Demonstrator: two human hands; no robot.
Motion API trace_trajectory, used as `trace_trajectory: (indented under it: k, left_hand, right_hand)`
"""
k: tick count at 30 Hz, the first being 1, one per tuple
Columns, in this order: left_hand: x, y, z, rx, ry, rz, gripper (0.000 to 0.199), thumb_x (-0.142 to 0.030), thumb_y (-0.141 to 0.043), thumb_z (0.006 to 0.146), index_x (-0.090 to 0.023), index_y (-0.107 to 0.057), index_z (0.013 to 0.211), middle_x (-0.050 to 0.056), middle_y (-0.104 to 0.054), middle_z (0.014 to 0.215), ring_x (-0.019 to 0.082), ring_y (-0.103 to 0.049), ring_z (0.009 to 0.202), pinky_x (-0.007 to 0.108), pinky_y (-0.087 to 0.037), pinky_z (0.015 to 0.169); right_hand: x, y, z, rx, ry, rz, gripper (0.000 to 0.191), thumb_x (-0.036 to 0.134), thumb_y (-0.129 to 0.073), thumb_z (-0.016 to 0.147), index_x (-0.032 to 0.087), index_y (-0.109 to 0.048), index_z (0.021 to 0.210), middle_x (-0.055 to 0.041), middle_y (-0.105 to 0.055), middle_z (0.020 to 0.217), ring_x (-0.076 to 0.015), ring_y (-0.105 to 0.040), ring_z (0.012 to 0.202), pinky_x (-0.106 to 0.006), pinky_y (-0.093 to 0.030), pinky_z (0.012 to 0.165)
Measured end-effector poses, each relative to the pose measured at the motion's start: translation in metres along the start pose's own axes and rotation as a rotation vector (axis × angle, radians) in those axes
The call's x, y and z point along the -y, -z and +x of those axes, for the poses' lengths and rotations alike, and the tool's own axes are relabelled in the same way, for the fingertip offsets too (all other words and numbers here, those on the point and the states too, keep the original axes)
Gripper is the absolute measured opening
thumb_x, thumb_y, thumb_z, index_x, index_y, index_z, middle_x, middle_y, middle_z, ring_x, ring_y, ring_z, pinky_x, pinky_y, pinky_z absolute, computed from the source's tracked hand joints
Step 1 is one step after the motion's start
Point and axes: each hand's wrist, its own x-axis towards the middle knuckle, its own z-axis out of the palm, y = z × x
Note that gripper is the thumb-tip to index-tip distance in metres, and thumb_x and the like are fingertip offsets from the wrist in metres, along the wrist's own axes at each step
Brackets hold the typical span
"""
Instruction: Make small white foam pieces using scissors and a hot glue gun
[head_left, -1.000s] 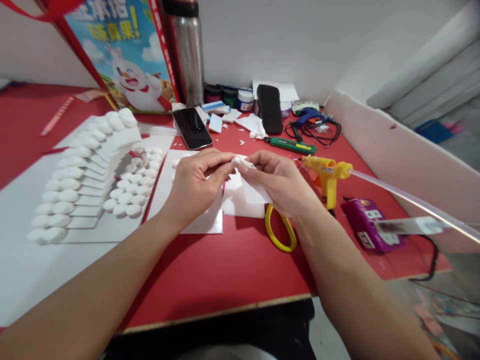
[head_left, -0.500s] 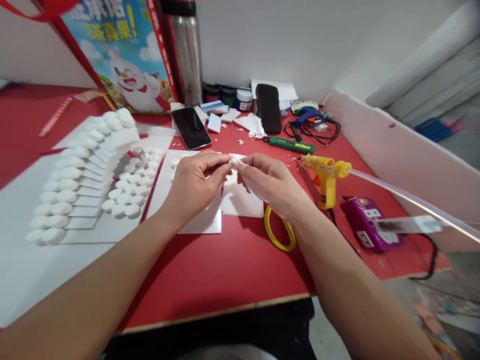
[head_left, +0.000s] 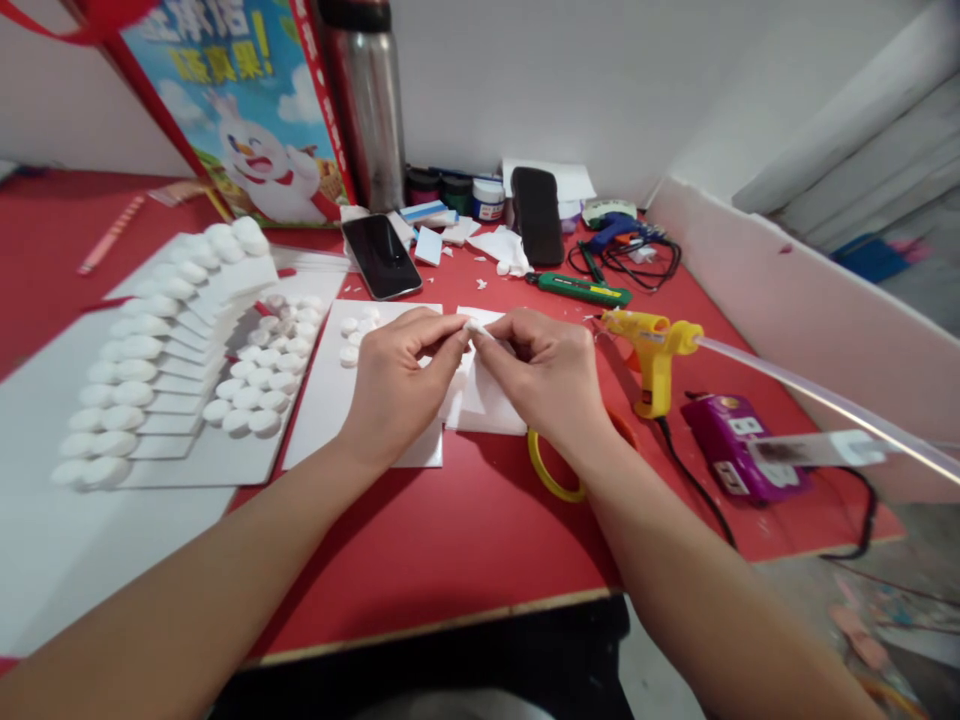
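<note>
A small white piece point(head_left: 475, 328) is pinched between the fingertips of my left hand point(head_left: 405, 375) and my right hand point(head_left: 544, 365), which meet over the middle of the table. Both hands are closed on it. Under my left hand lies a white board point(head_left: 322, 425) with a few white discs point(head_left: 349, 355) on it. Below my right hand is a smaller white sheet point(head_left: 491, 415). A yellow ring point(head_left: 551, 475), partly hidden by my right wrist, lies nearby. To the left, rows of white oval discs point(head_left: 135, 370) rest on stacked white cards.
A yellow glue gun point(head_left: 655, 365) and a purple box point(head_left: 731, 440) are on the right of the red table point(head_left: 450, 560). At the back are a phone point(head_left: 382, 257), a steel bottle point(head_left: 373, 120), a green cutter point(head_left: 583, 290), a black case point(head_left: 537, 215) and paint jars point(head_left: 488, 200).
Both hands have shifted slightly to the right, and my right hand's fingers are curled in more. Some discs on the board show more clearly now.
</note>
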Motion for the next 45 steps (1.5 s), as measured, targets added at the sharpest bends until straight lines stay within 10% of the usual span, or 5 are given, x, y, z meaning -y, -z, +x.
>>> trace_trajectory:
  k: [10,22,29,40,45]
  left_hand:
    - [-0.001,-0.004,-0.009,-0.03,-0.288,0.25,0.028,-0.021,-0.055,0.102,-0.016,-0.077,0.118,0.012,-0.076,0.106,0.022,-0.069,0.1,0.036,-0.053,0.092]
    - [0.01,0.015,0.014,0.243,0.027,-0.235,0.024,-0.045,-0.073,0.093,-0.023,-0.084,0.095,0.005,-0.075,0.085,0.016,-0.069,0.075,0.029,-0.057,0.07]
    - [0.006,0.014,0.012,0.174,-0.035,-0.119,0.025,-0.044,-0.069,0.095,-0.024,-0.084,0.092,0.005,-0.077,0.086,0.019,-0.07,0.082,0.03,-0.056,0.076]
    - [0.008,0.006,0.005,0.075,-0.057,-0.063,0.023,-0.042,-0.069,0.095,-0.024,-0.083,0.096,0.004,-0.076,0.086,0.019,-0.068,0.082,0.031,-0.055,0.076]
    - [0.003,0.01,0.009,0.069,-0.084,-0.032,0.018,-0.033,-0.067,0.097,-0.025,-0.083,0.096,0.002,-0.073,0.086,0.017,-0.064,0.079,0.03,-0.053,0.077]
  right_hand:
    - [0.008,0.002,-0.004,-0.027,0.044,-0.004,0.023,0.029,-0.065,0.096,0.017,-0.072,0.078,-0.0026,-0.069,0.072,-0.0145,-0.058,0.067,-0.029,-0.042,0.064]
    - [-0.006,0.011,0.007,0.152,0.03,0.123,0.022,0.035,-0.069,0.094,0.017,-0.076,0.083,-0.0031,-0.071,0.074,-0.0144,-0.057,0.066,-0.029,-0.042,0.061]
    - [-0.008,0.007,0.009,0.103,-0.143,0.245,0.026,0.041,-0.077,0.085,0.018,-0.07,0.076,-0.0017,-0.067,0.068,-0.0126,-0.053,0.059,-0.027,-0.038,0.053]
    - [0.001,0.008,0.001,0.07,0.14,-0.044,0.022,0.031,-0.065,0.095,0.019,-0.065,0.076,-0.0003,-0.062,0.068,-0.012,-0.049,0.06,-0.029,-0.038,0.061]
    - [-0.004,0.007,0.01,0.142,-0.3,0.441,0.044,0.062,-0.071,0.087,0.02,-0.063,0.075,-0.0002,-0.059,0.063,-0.0125,-0.051,0.053,-0.027,-0.039,0.05]
